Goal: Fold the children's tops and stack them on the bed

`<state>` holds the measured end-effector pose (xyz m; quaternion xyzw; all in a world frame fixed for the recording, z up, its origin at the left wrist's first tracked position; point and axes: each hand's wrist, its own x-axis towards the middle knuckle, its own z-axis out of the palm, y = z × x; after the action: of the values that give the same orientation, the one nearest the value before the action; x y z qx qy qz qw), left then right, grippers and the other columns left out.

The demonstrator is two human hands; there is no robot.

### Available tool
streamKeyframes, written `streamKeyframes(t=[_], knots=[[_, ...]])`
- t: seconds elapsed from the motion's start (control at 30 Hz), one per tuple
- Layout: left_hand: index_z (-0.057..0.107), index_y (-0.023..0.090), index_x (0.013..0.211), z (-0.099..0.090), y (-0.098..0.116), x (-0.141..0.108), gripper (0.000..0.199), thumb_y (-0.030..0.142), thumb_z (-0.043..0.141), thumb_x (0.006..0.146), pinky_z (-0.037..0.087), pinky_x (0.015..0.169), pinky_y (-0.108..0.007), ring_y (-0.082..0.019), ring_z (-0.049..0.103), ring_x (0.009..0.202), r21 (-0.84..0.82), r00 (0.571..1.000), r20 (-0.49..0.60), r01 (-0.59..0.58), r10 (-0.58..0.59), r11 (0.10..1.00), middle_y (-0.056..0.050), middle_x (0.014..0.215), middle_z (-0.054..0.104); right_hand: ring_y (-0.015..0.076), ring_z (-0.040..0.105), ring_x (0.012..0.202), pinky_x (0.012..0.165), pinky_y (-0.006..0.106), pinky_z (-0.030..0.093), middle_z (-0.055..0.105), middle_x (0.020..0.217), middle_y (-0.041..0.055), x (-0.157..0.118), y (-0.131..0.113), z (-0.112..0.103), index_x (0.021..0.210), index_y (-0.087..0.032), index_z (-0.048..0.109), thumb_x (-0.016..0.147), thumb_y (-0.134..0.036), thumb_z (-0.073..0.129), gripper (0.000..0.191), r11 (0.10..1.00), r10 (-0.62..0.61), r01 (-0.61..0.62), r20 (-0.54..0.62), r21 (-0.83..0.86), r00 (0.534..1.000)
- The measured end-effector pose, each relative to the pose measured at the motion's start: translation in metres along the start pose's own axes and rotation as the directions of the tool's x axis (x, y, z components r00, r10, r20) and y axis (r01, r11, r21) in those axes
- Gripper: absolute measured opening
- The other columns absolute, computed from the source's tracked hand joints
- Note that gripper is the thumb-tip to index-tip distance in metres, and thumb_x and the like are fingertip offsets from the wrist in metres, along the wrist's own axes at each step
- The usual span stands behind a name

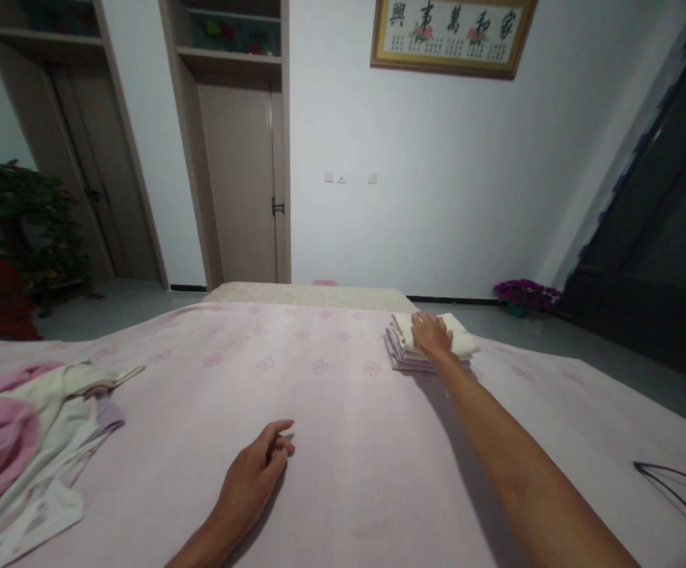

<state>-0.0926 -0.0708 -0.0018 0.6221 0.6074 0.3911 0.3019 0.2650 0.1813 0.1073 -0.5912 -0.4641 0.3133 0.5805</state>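
Note:
A small stack of folded clothes sits on the pink bedspread, toward its far right side. My right hand reaches out to it, fingers bent around the folded cream garment on top. Purple and pale layers show beneath that piece. My left hand rests low over the near middle of the spread, holding nothing, its fingers loosely curved and apart. Off to the left lies a loose heap of clothes in pink, cream and white, unfolded and overlapping.
A thin black cord or wire loop lies at the right. Past the far edge of the spread is a beige surface. Purple flowers stand on the floor, a leafy plant at left. Two doors and a white wall are behind.

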Motion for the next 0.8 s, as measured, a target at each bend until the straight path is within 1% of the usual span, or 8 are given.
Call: streamKeyframes(t=[0.07, 0.13, 0.2, 0.27, 0.37, 0.5, 0.67, 0.8], knots=[[0.060, 0.022, 0.126, -0.001, 0.002, -0.001, 0.043, 0.035, 0.045, 0.087, 0.047, 0.083, -0.028, -0.019, 0.068, 0.090, -0.009, 1.000, -0.008, -0.004, 0.004, 1.000, -0.004, 0.098, 0.073, 0.0209, 0.019, 0.148, 0.121, 0.049, 0.017, 0.037, 0.158, 0.0020, -0.026, 0.002, 0.003, 0.116, -0.025, 0.065, 0.090, -0.026, 0.053, 0.028, 0.983, -0.168, 0.170, 0.026, -0.074, 0.985], [0.060, 0.021, 0.126, -0.002, 0.005, -0.001, 0.044, 0.032, 0.045, 0.087, 0.047, 0.083, -0.028, -0.019, 0.067, 0.090, -0.011, 1.000, -0.016, -0.004, 0.004, 1.000, -0.004, 0.098, 0.073, 0.0208, 0.028, 0.145, 0.123, 0.046, 0.015, 0.047, 0.151, 0.0031, -0.059, 0.011, 0.008, 0.115, -0.024, 0.067, 0.088, -0.025, 0.053, 0.030, 0.920, -0.335, 0.356, 0.139, -0.165, 0.932], [0.059, 0.020, 0.126, -0.003, 0.006, -0.001, 0.044, 0.029, 0.044, 0.086, 0.047, 0.084, -0.029, -0.019, 0.067, 0.090, -0.016, 1.000, -0.023, -0.015, 0.015, 1.000, -0.004, 0.097, 0.072, 0.0222, 0.042, 0.137, 0.122, 0.044, 0.021, 0.059, 0.138, 0.0034, -0.099, 0.025, 0.014, 0.111, -0.026, 0.069, 0.084, -0.028, 0.057, 0.030, 0.883, -0.371, 0.431, 0.286, -0.186, 0.884], [0.058, 0.019, 0.126, -0.002, 0.005, -0.001, 0.043, 0.026, 0.045, 0.086, 0.047, 0.084, -0.029, -0.018, 0.066, 0.091, -0.040, 0.999, -0.029, -0.039, 0.038, 0.998, -0.004, 0.098, 0.072, 0.0239, 0.044, 0.137, 0.122, 0.043, 0.023, 0.059, 0.140, 0.0055, -0.142, 0.043, 0.017, 0.116, -0.027, 0.070, 0.084, -0.035, 0.058, 0.034, 0.837, -0.321, 0.476, 0.461, -0.271, 0.827], [0.058, 0.017, 0.127, -0.001, 0.002, -0.004, 0.042, 0.026, 0.046, 0.087, 0.050, 0.081, -0.029, -0.017, 0.066, 0.087, -0.124, 0.997, -0.052, -0.066, 0.060, 0.990, -0.006, 0.101, 0.070, 0.0268, 0.037, 0.144, 0.121, 0.046, 0.025, 0.046, 0.152, 0.0126, -0.199, 0.067, 0.016, 0.138, -0.018, 0.058, 0.091, -0.045, 0.048, 0.055, 0.720, -0.109, 0.522, 0.670, -0.456, 0.735], [0.058, 0.016, 0.127, -0.012, -0.004, -0.006, 0.042, 0.025, 0.047, 0.088, 0.052, 0.081, -0.032, -0.018, 0.066, 0.085, -0.118, 0.985, -0.149, -0.108, 0.090, 0.987, -0.010, 0.111, 0.068, 0.0279, 0.024, 0.150, 0.123, 0.049, 0.017, 0.034, 0.160, 0.0091, -0.247, 0.082, 0.009, 0.147, -0.022, 0.050, 0.095, -0.049, 0.042, 0.059, 0.546, -0.084, 0.652, 0.740, -0.526, 0.668], [0.060, 0.017, 0.128, -0.074, -0.007, 0.001, 0.044, 0.016, 0.046, 0.086, 0.043, 0.104, -0.042, -0.025, 0.058, 0.116, 0.294, 0.882, -0.394, -0.145, 0.258, 0.945, -0.011, 0.126, 0.064, 0.0252, 0.031, 0.148, 0.123, 0.048, 0.018, 0.041, 0.156, 0.0063, -0.266, 0.081, 0.007, 0.144, -0.025, 0.053, 0.098, -0.045, 0.039, 0.052, 0.440, -0.227, 0.721, 0.711, -0.535, 0.666], [0.059, 0.015, 0.130, -0.149, -0.005, -0.002, 0.044, 0.021, 0.050, 0.088, 0.036, 0.107, -0.050, -0.033, 0.050, 0.123, 0.534, 0.752, -0.616, 0.180, 0.235, 0.826, -0.016, 0.125, 0.061, 0.0260, 0.037, 0.144, 0.121, 0.050, 0.022, 0.046, 0.153, 0.0065, -0.269, 0.076, 0.010, 0.140, -0.026, 0.057, 0.096, -0.043, 0.040, 0.049, 0.439, -0.271, 0.719, 0.683, -0.539, 0.678]])
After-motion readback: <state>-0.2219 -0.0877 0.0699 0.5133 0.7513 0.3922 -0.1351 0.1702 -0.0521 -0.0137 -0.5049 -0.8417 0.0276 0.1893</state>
